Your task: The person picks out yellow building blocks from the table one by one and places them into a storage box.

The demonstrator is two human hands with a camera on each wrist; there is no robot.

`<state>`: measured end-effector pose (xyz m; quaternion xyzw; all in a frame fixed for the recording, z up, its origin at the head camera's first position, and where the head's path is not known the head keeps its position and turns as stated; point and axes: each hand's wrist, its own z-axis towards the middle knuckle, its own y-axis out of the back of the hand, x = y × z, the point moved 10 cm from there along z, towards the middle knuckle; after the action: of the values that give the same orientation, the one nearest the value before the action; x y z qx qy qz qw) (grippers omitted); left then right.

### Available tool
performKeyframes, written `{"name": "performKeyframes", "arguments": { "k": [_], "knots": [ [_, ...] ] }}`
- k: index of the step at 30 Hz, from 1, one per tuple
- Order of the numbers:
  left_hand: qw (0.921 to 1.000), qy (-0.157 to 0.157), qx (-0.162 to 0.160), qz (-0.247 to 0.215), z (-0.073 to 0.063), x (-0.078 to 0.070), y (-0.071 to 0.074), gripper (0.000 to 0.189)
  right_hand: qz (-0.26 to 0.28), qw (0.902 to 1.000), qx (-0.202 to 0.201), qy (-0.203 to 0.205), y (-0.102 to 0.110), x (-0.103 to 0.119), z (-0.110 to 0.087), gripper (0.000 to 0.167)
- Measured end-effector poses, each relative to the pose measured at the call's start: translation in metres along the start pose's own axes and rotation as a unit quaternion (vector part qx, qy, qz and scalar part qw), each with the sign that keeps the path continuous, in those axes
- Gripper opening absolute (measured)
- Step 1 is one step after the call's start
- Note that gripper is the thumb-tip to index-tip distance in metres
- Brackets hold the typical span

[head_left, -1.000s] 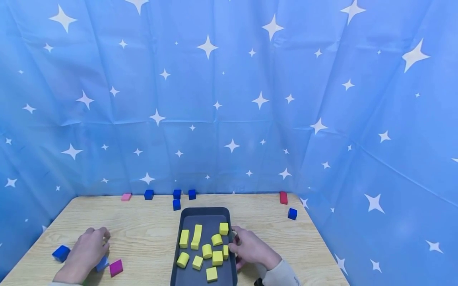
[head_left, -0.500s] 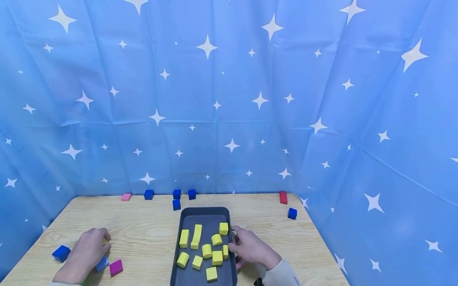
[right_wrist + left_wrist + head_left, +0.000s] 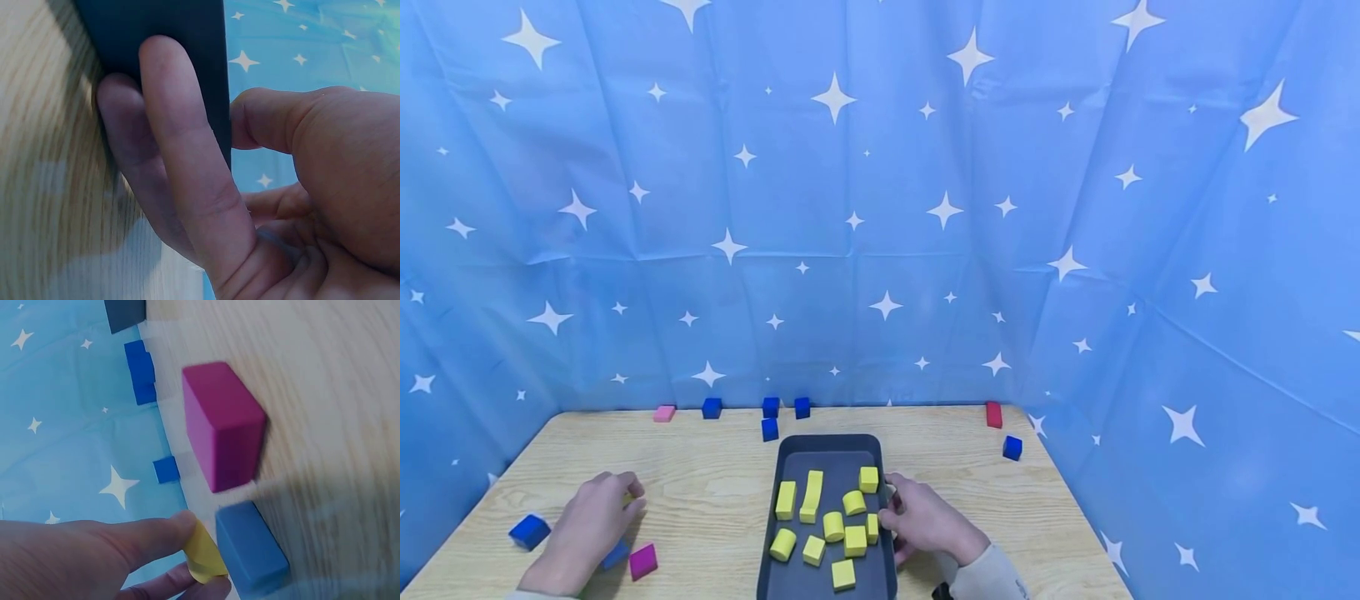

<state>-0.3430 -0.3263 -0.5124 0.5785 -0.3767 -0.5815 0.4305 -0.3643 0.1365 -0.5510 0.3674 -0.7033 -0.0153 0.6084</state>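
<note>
My left hand (image 3: 585, 523) pinches a small yellow block (image 3: 205, 553) between thumb and fingertips; the fingers hide part of its shape. Beside it on the table, in the left wrist view, lie a light blue block (image 3: 251, 547) and a magenta block (image 3: 225, 422). My right hand (image 3: 928, 521) holds the right wall of a dark grey tray (image 3: 831, 444), thumb at the rim and fingers against the outer side (image 3: 212, 62). Several yellow blocks (image 3: 854, 542) lie spread inside the tray: cubes, cylinders and longer pieces.
A blue block (image 3: 529, 532) lies left of my left hand. Along the table's back edge stand a pink block (image 3: 664, 413), several blue cubes (image 3: 712, 408) and a red block (image 3: 994, 414). Another blue cube (image 3: 1012, 448) sits at the right. A starry blue curtain (image 3: 880, 208) encloses the table.
My left hand has closed its fingertips on the yellow block and shifted slightly right and up with it. The right hand and the tray have stayed in place.
</note>
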Motion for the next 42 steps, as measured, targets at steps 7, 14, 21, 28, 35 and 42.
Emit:
{"name": "performKeyframes", "arguments": {
  "k": [7, 14, 21, 28, 35, 42],
  "knots": [
    [0.9998, -0.014, -0.013, -0.008, -0.001, -0.018, 0.002, 0.006, 0.0, 1.0, 0.002, -0.003, -0.001, -0.001, -0.001, 0.068],
    [0.999, -0.04, -0.014, -0.016, -0.003, -0.043, -0.003, 0.008, -0.001, 1.0, 0.003, -0.007, 0.0, -0.002, 0.001, 0.071],
    [0.9969, -0.07, -0.025, -0.028, -0.007, -0.073, -0.009, 0.005, -0.001, 1.0, 0.005, 0.003, 0.0, 0.0, 0.001, 0.07],
    [0.9947, -0.09, -0.035, -0.035, -0.011, -0.104, -0.015, 0.008, -0.002, 1.0, 0.004, -0.002, 0.0, 0.0, 0.001, 0.07],
    [0.9945, -0.093, -0.018, -0.044, -0.018, -0.133, -0.022, 0.009, 0.0, 1.0, 0.005, -0.003, -0.001, 0.0, 0.0, 0.07],
    [0.9929, -0.093, -0.009, -0.074, -0.028, -0.161, -0.025, 0.01, 0.009, 0.9999, 0.005, -0.007, -0.001, -0.001, 0.0, 0.069]
  ]
}}
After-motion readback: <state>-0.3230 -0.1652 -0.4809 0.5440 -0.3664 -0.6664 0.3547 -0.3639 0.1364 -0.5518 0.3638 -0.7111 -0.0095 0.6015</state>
